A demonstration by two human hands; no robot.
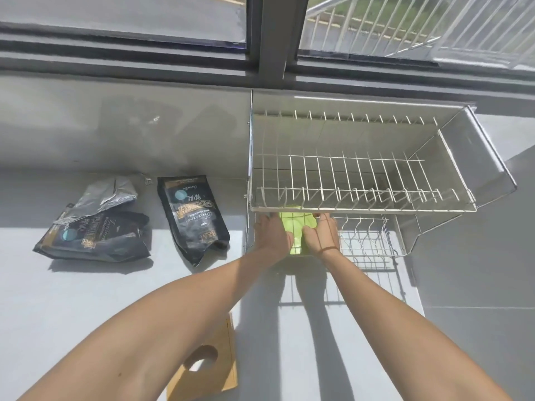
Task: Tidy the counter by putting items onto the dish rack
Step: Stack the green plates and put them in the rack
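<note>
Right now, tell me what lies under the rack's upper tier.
A green item sits on the lower tier, with the left hand and right hand on it. Its far part is hidden by the upper tier.

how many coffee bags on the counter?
2. One upright-printed bag lies just left of the rack; a crumpled, opened bag lies further left. Nothing seems to hide more.

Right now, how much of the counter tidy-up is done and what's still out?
Nothing looks fully stowed: the dish rack's upper tier holds nothing. In hand: the left hand and right hand are both on a green item at the lower tier, under the upper shelf; whether it is settled there I cannot tell. Still out on the counter: an opened dark pouch, a sealed dark pouch and a wooden board near the front edge.
</note>
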